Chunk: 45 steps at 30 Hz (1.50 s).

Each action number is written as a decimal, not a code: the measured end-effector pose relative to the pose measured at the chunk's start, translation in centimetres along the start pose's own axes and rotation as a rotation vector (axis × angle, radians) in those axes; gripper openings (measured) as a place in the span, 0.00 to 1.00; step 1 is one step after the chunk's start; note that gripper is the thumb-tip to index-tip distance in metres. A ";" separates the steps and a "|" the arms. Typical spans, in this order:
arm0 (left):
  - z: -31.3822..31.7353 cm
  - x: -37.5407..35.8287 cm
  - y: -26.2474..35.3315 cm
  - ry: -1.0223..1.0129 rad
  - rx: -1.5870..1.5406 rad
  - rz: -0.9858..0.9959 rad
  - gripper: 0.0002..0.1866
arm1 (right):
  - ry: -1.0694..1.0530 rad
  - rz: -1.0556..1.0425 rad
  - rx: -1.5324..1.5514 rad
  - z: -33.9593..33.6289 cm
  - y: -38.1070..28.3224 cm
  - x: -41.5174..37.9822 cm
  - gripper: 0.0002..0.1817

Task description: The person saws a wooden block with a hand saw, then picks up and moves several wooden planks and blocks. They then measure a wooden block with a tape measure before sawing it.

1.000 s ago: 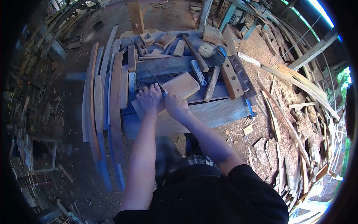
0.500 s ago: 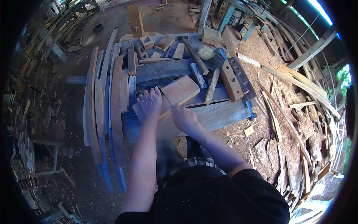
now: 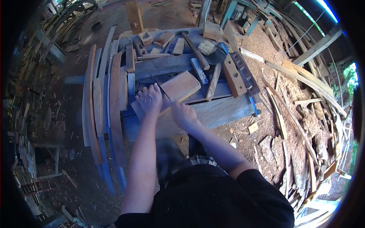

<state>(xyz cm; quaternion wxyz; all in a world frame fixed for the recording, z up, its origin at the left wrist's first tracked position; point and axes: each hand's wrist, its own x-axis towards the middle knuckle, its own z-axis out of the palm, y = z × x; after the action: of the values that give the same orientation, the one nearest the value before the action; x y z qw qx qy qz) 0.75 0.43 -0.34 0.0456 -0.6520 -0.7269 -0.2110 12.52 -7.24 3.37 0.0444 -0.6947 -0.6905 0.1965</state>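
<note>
A flat wooden board (image 3: 181, 86) lies slantwise on the cluttered workbench. My left hand (image 3: 150, 99) presses on its near left part, fingers curled over the wood and thumb beside a thin dark blade-like tool (image 3: 159, 86). Closed around the near end of that tool is my right hand (image 3: 184, 115), just right of the left one. The tool crosses the board at an angle, its far tip pointing up and left. Whether it is a saw or a file I cannot make out. The board's near edge is partly covered by my hands.
Behind the board lie a hammer (image 3: 195, 49), a dark bowl (image 3: 216, 57) and several wood blocks. A wooden block with holes (image 3: 234, 76) stands at the bench's right. Long planks (image 3: 116, 102) line the left side. Shavings and scrap strips (image 3: 279, 110) cover the floor to the right.
The whole view has shifted a little, so the bench sits slightly higher and further left. Both hands keep about the same place on the board and tool.
</note>
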 end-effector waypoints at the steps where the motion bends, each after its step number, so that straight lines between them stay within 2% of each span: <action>1: -0.6 0.2 0.1 -0.114 0.000 -0.029 0.24 | 0.030 -0.038 0.010 0.7 -0.1 1.4 0.08; 2: -1.1 0.6 0.3 -0.219 -0.001 -0.059 0.25 | 0.037 -0.038 0.017 0.9 -0.3 2.2 0.08; 4: -0.9 0.5 0.2 -0.199 -0.002 -0.056 0.25 | 0.140 -0.083 -0.017 0.8 -1.0 3.1 0.07; 6: -0.4 0.5 0.1 -0.179 -0.018 -0.061 0.25 | 0.124 -0.083 0.002 0.6 -0.3 0.8 0.07; 8: 0.3 0.3 -0.1 -0.051 -0.015 -0.030 0.24 | 0.094 -0.084 0.012 0.0 -0.2 -0.6 0.07; 11: -0.1 0.3 0.1 -0.069 -0.010 -0.026 0.24 | 0.019 0.015 0.009 0.2 -0.2 -0.5 0.07; 14: -0.8 0.7 0.1 -0.215 0.006 -0.053 0.26 | 0.073 -0.054 0.022 0.7 -0.6 2.7 0.09; 17: -0.7 0.5 0.1 -0.179 -0.012 -0.058 0.26 | 0.123 -0.095 -0.041 1.5 0.1 2.4 0.11; 20: 0.0 0.5 0.0 -0.109 -0.022 -0.063 0.24 | 0.020 -0.043 0.032 -0.4 0.0 -1.2 0.09; 23: -0.8 0.5 0.3 -0.152 -0.004 -0.047 0.25 | -0.029 0.073 0.072 -0.6 -0.4 -1.0 0.09; 25: -0.7 0.5 0.2 -0.184 0.005 -0.048 0.25 | -0.006 -0.020 -0.004 0.4 -0.8 2.5 0.11; 28: -1.0 0.3 0.1 -0.186 -0.001 -0.055 0.25 | 0.100 -0.108 0.047 0.4 -0.6 2.0 0.11; 29: -1.0 0.4 0.2 -0.170 -0.018 -0.058 0.25 | 0.108 -0.113 0.042 0.2 -0.4 1.0 0.11; 31: -0.4 0.7 0.1 -0.117 -0.014 -0.061 0.25 | -0.067 0.042 0.041 -1.4 -0.4 -1.8 0.09; 32: 0.0 0.4 0.0 -0.079 -0.001 -0.056 0.25 | -0.075 0.040 0.033 -1.0 -0.3 -1.5 0.09; 35: -1.2 0.6 0.3 -0.220 -0.008 -0.063 0.25 | 0.004 -0.036 0.016 0.6 0.1 0.3 0.09; 38: -1.1 0.7 0.2 -0.212 -0.012 -0.072 0.25 | 0.047 -0.032 0.023 0.2 -0.7 2.0 0.09; 41: -0.4 0.3 0.0 -0.135 -0.013 -0.046 0.25 | 0.063 -0.144 -0.013 -0.3 -0.1 0.0 0.09; 43: -0.1 0.4 -0.2 -0.093 -0.005 -0.053 0.25 | -0.061 0.052 -0.022 -0.9 -0.5 -1.6 0.08; 45: 0.1 0.2 0.0 -0.068 0.003 -0.043 0.25 | -0.050 0.009 -0.022 -0.7 -0.9 -0.3 0.08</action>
<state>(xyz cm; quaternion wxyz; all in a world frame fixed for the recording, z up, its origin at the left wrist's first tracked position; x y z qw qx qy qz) 0.70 0.62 -0.40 0.0171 -0.6429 -0.7422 -0.1885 11.94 -7.35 4.43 0.0188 -0.6933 -0.6902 0.2064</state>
